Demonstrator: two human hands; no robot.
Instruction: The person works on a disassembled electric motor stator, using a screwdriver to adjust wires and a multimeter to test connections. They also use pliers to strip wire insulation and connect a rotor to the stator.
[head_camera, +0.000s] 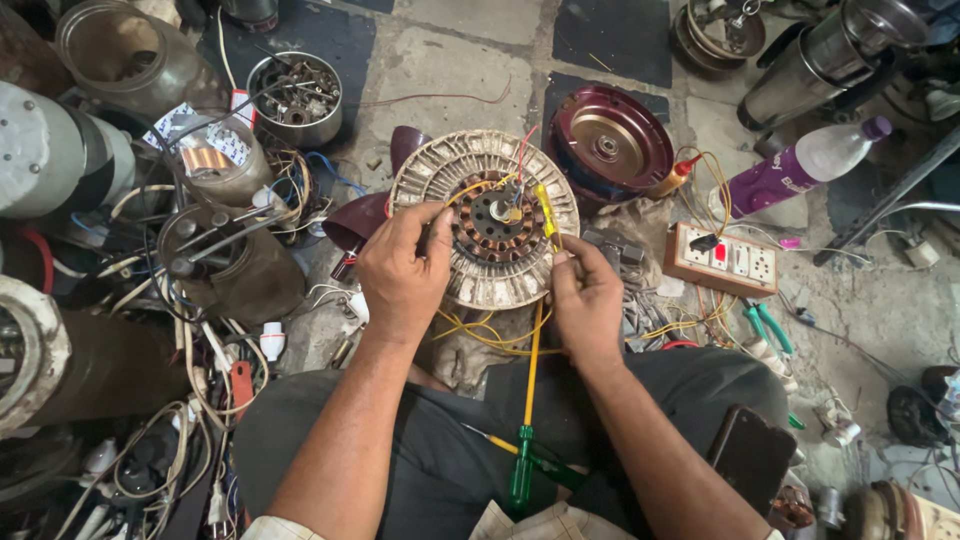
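Both hands (500, 275) pinch yellow wires (547, 215) over the round ribbed motor stator (470, 170).

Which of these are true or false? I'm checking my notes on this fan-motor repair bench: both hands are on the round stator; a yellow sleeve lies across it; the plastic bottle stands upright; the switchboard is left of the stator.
1. Both hands are at the stator. True: left hand and right hand touch its face and lower rim.
2. A yellow sleeve lies across it. True.
3. The plastic bottle stands upright. False: it lies on its side.
4. The switchboard is left of the stator. False: it sits to its right.
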